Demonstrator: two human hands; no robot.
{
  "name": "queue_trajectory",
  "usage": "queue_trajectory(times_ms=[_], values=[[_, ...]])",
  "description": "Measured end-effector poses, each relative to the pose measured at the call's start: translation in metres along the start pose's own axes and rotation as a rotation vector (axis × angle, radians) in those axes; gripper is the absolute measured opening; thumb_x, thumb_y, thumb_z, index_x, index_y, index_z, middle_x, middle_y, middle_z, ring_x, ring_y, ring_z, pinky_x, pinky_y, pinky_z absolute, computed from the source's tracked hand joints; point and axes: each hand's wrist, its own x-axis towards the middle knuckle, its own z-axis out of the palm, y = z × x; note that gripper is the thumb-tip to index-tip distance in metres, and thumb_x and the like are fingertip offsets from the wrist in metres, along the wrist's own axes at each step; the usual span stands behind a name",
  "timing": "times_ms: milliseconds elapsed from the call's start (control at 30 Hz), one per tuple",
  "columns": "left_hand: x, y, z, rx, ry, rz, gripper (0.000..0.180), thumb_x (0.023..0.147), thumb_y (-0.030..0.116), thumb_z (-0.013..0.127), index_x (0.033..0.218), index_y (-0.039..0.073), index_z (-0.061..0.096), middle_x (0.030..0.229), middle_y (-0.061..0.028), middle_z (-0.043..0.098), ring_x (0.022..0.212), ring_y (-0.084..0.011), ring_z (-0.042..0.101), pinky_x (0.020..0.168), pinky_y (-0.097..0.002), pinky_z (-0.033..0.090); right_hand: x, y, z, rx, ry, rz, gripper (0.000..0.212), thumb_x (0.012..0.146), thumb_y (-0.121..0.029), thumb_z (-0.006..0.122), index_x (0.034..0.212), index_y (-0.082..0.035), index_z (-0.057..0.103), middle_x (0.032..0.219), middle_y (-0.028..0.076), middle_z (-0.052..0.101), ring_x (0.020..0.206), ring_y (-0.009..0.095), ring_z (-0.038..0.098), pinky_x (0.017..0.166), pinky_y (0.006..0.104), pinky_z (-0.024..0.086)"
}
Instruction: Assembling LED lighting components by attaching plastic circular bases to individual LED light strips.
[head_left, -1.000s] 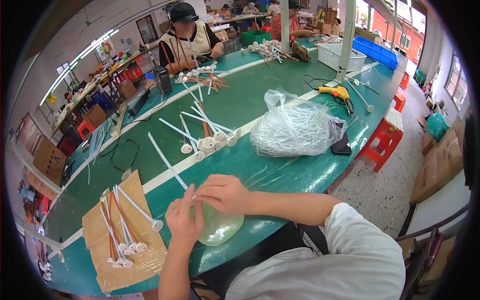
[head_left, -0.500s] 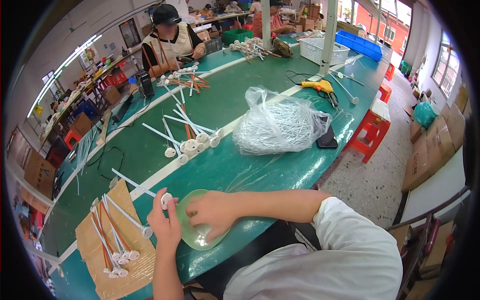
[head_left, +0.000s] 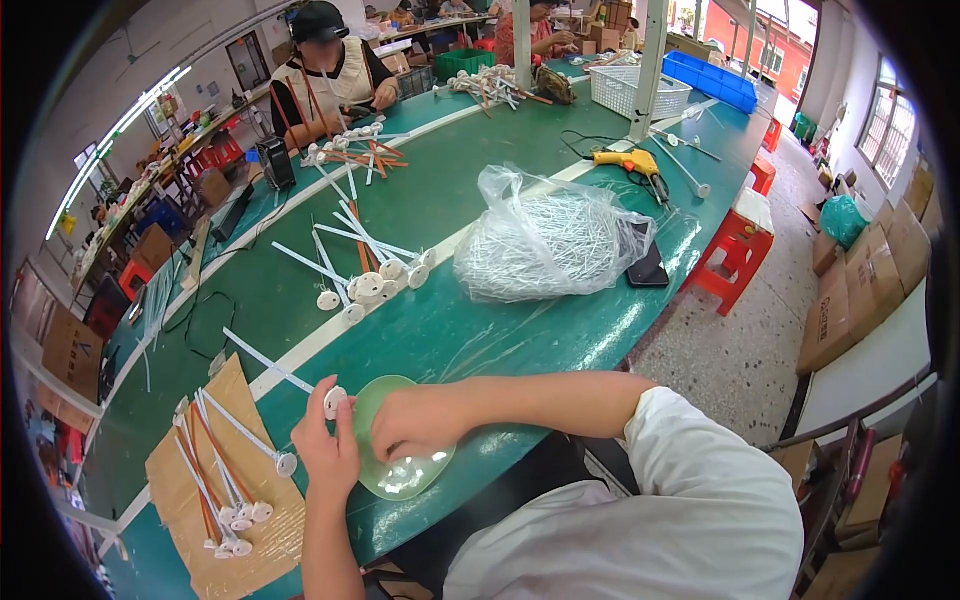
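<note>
My left hand (head_left: 325, 450) is closed around the end of a thin white stick with a round white disc (head_left: 335, 402) on it. The stick slants away from the hand toward the upper left. Beside it, my right hand (head_left: 418, 418) reaches into a shallow, translucent green bowl (head_left: 405, 482). Its fingers are bent and drawn together against the inside of the bowl; whatever they pinch is hidden. Left of my left hand, a flat piece of cardboard (head_left: 255, 548) carries several white and brown sticks (head_left: 240, 515) with white discs at their ends.
A clear plastic bag (head_left: 550, 250) full of thin white pieces sits beyond the bowl, next to a dark phone (head_left: 648, 262). A yellow glue gun (head_left: 628, 160) lies farther back. More disc-ended sticks (head_left: 370, 285) are piled mid-table. Across it, a person (head_left: 325, 80) works. Red stools (head_left: 738, 250) stand right.
My right hand's fingers, spread over the bowl before, have drawn together inside it. My left hand keeps the disc-ended stick in nearly the same place. The whole view has shifted slightly.
</note>
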Motion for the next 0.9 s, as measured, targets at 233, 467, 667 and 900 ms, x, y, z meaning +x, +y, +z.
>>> queue_trajectory(times_ms=[233,467,667,900], values=[[-0.002,0.005,-0.003,-0.007,-0.01,-0.02,0.027,0.098,0.008,0.059,0.124,0.001,0.061,0.089,-0.0157,0.074,0.08,-0.026,0.074,0.075,-0.0332,0.055,0.0,-0.005,0.005,-0.045,0.224,-0.015,0.011,0.085,-0.009,0.068,0.093,-0.003,0.072,0.089,0.015,0.07,0.084,0.035,0.068,0.076,0.0446,0.053],[-0.003,-0.002,-0.004,-0.111,0.014,-0.092,0.031,0.096,0.007,0.065,0.126,0.002,0.062,0.091,-0.014,0.075,0.086,-0.0206,0.074,0.079,-0.0313,0.055,0.003,0.003,0.004,-0.099,0.43,0.008,0.009,0.084,-0.009,0.071,0.092,-0.005,0.071,0.085,0.014,0.07,0.077,0.034,0.068,0.07,0.0416,0.055],[0.003,0.006,-0.006,-0.336,0.049,-0.224,0.034,0.094,0.003,0.068,0.127,0.001,0.063,0.098,-0.0102,0.074,0.094,-0.0136,0.07,0.084,-0.0296,0.055,0.005,-0.011,-0.008,0.463,0.625,0.376,0.009,0.092,-0.007,0.071,0.098,0.001,0.07,0.089,0.009,0.075,0.078,0.014,0.073,0.069,0.0278,0.057],[-0.004,-0.001,-0.004,-0.487,0.092,-0.168,0.038,0.087,-0.001,0.075,0.123,0.002,0.064,0.101,-0.0069,0.073,0.097,-0.0111,0.068,0.088,-0.028,0.054,0.006,-0.009,-0.011,0.712,0.664,0.442,0.015,0.093,-0.007,0.072,0.105,0.002,0.068,0.09,0.006,0.072,0.079,0.012,0.07,0.069,0.0245,0.055]])
